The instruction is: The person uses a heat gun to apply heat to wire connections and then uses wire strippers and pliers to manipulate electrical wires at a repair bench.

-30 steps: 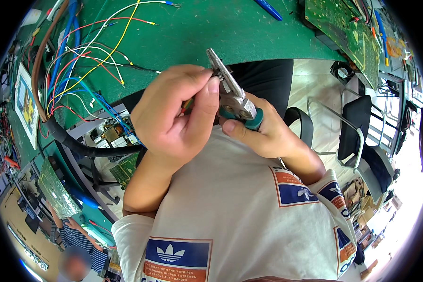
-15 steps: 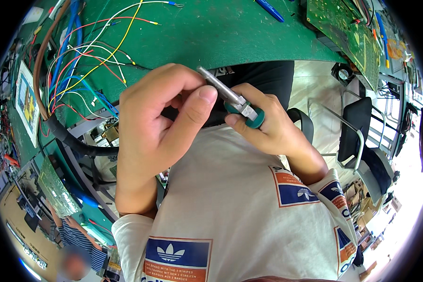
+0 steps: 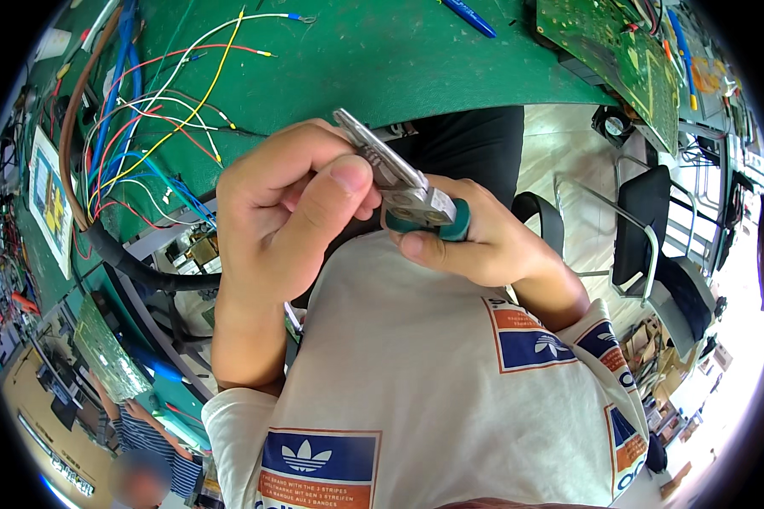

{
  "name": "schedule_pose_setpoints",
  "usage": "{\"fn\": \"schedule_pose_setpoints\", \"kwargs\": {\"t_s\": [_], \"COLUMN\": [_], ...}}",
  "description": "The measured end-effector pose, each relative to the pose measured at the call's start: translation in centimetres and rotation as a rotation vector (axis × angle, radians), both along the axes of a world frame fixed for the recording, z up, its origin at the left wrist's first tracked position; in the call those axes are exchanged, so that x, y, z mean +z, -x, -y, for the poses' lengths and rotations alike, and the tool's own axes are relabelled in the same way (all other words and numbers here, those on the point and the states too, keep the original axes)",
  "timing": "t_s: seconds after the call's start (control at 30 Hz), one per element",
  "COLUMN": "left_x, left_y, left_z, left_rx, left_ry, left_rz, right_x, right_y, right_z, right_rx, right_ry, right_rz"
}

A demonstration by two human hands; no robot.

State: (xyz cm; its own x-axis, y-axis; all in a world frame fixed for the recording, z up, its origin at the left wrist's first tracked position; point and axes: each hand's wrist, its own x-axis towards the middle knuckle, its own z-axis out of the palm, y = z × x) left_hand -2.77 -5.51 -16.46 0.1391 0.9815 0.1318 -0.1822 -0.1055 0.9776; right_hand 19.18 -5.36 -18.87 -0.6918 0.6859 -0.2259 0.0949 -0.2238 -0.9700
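Observation:
My right hand (image 3: pixel 484 233) is wrapped round the green handles of metal pliers (image 3: pixel 395 170). Their long jaws, with notches along the inner edge, point up and to the left. Close against the jaws, my left hand (image 3: pixel 289 208) has thumb and forefinger pressed together. Anything between those fingertips is hidden. Both hands are raised in front of my body, over my lap at the near edge of the bench.
Loose coloured wires (image 3: pixel 178 110) fan out from a thick black cable (image 3: pixel 136 259) on the green bench (image 3: pixel 382 59). A blue pen (image 3: pixel 469 17) and a circuit board (image 3: pixel 611 68) lie farther right. Black chairs (image 3: pixel 641 220) stand at right. Another person (image 3: pixel 148 441) is at lower left.
The pliers have turned, so the flat side of the jaws and the notches now show. Both hands have shifted slightly left, and the left fingertips sit lower along the jaws.

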Motion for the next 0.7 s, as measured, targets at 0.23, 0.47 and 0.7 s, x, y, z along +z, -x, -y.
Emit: {"fn": "schedule_pose_setpoints", "kwargs": {"t_s": [0.23,0.47,0.7], "left_x": [-0.2,0.7,1.1], "left_y": [0.2,0.7,0.5], "left_z": [0.2,0.5,1.0], "left_rx": [-0.011,-0.034,-0.02], "left_ry": [0.001,0.05,0.074], "left_rz": [-0.193,-0.2,-0.167], "right_x": [-0.5,0.1,0.1], "right_y": [-0.1,-0.4,0.0], "right_z": [-0.3,-0.7,-0.8], "right_rx": [-0.048,-0.05,-0.052], "right_ry": [-0.092,-0.403,-0.444], "right_rz": [0.066,0.223,0.262]}}
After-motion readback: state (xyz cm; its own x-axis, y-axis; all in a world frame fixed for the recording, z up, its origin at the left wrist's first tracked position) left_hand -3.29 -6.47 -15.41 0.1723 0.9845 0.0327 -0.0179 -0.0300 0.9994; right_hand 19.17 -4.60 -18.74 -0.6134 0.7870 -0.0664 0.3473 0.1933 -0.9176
